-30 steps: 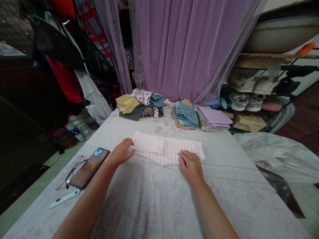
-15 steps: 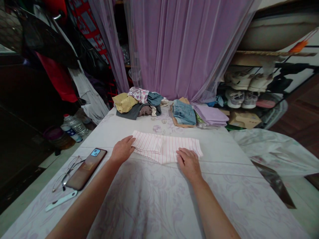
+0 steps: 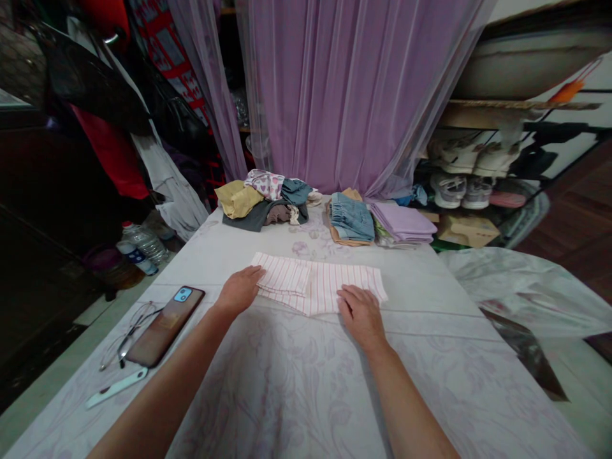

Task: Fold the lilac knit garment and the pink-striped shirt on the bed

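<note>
A pair of white shorts with pink stripes (image 3: 329, 287) lies on the bed-like surface, its left part folded over in a layer toward the middle. My left hand (image 3: 239, 288) is at the left edge of the shorts, fingers closed on the folded fabric. My right hand (image 3: 359, 312) rests on the lower right part, fingers stretched out and lying flat. Beyond the shorts stand a pile of folded denim clothing (image 3: 352, 218) and folded lilac cloth (image 3: 404, 222). Loosely heaped clothes with a yellow piece (image 3: 238, 199) lie at the back left.
A phone (image 3: 166, 326), eyeglasses (image 3: 125, 338) and a pale utility knife or similar flat tool (image 3: 117, 387) lie left of my left forearm. A purple curtain (image 3: 315, 95) hangs behind. Shelves with shoes (image 3: 449, 189) stand at the right, plastic bottles (image 3: 143, 239) on the left.
My left hand has shifted very slightly right along the edge of the striped shorts. My right hand stays on the fabric; the view moves a little.
</note>
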{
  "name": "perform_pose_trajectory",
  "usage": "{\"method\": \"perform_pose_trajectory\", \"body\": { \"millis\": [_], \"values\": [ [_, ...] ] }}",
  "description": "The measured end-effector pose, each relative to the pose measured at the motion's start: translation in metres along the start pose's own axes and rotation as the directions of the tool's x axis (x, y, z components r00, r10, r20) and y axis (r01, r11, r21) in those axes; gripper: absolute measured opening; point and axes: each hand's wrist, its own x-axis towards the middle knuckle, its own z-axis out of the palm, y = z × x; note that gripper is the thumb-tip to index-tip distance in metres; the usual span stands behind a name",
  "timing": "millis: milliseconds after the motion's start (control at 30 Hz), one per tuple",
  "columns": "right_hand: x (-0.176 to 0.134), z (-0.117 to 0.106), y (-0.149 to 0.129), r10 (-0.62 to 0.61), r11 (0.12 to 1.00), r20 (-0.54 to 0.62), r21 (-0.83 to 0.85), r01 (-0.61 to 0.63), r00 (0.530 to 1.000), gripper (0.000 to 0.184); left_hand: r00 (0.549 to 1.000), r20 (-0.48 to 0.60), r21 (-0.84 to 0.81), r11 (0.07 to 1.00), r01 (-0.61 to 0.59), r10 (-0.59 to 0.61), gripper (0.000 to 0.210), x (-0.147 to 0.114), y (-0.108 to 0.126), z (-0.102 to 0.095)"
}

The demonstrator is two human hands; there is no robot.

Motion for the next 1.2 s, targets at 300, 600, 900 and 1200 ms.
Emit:
{"method": "perform_pose_trajectory", "body": {
  "millis": [300,600,900,1200],
  "values": [
    [-0.001,0.001,0.000,0.011,1.000,0.001,-0.002,-0.011,1.000,0.027,0.997,-0.079,-0.004,1.000,0.022,-0.023,0.040,-0.002,0.010,-0.001],
    [-0.001,0.001,0.001,0.010,1.000,0.020,0.001,-0.010,1.000,0.028,0.998,-0.018,-0.025,0.998,0.062,-0.062,0.067,0.010,-0.006,0.000],
    [0.001,-0.002,-0.001,0.028,1.000,0.033,0.007,-0.028,0.999,0.027,0.979,-0.078,0.036,0.980,0.194,-0.191,0.062,0.006,-0.003,0.014],
    [0.000,0.000,-0.001,0.037,0.999,0.020,0.010,-0.037,0.999,0.027,0.967,0.244,-0.179,0.977,0.117,-0.071,0.068,0.019,-0.047,-0.003]
  ]
}}
